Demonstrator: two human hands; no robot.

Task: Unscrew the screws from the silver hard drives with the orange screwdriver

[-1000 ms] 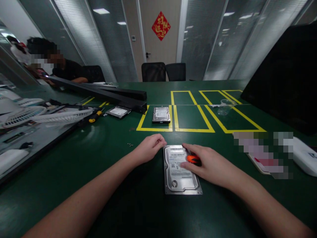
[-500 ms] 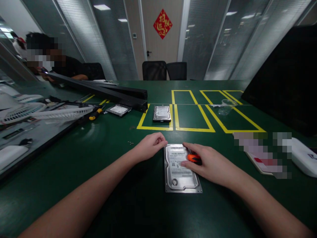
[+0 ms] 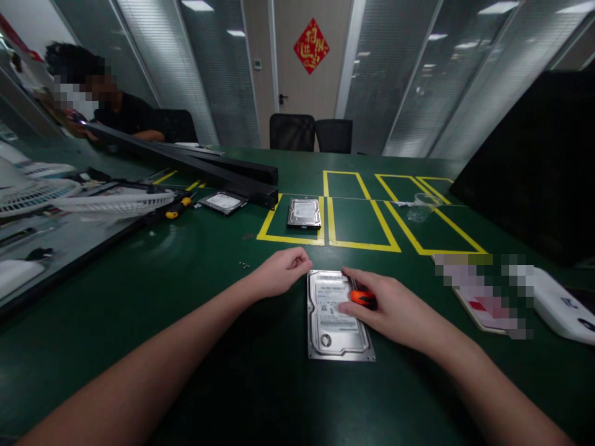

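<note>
A silver hard drive point(image 3: 337, 322) lies flat on the green table point(image 3: 195, 297) in front of me. My right hand point(image 3: 390, 306) rests on its right side, fingers curled around an orange-handled tool point(image 3: 362, 298) whose tip I cannot see. My left hand point(image 3: 281, 271) sits curled in a loose fist against the drive's upper left corner. Whether it holds anything is hidden. A few tiny screws point(image 3: 243, 265) lie on the table left of that hand.
A second hard drive point(image 3: 304, 212) sits in a yellow-taped box, a third drive point(image 3: 224, 202) and a yellow-handled screwdriver point(image 3: 179, 207) further left. A clear cup point(image 3: 419, 207), a black bar point(image 3: 204, 170), a white device point(image 3: 560, 303). Another person point(image 3: 116, 114) sits far left.
Both hands stay on the drive. The view has shifted slightly, nothing else moved.
</note>
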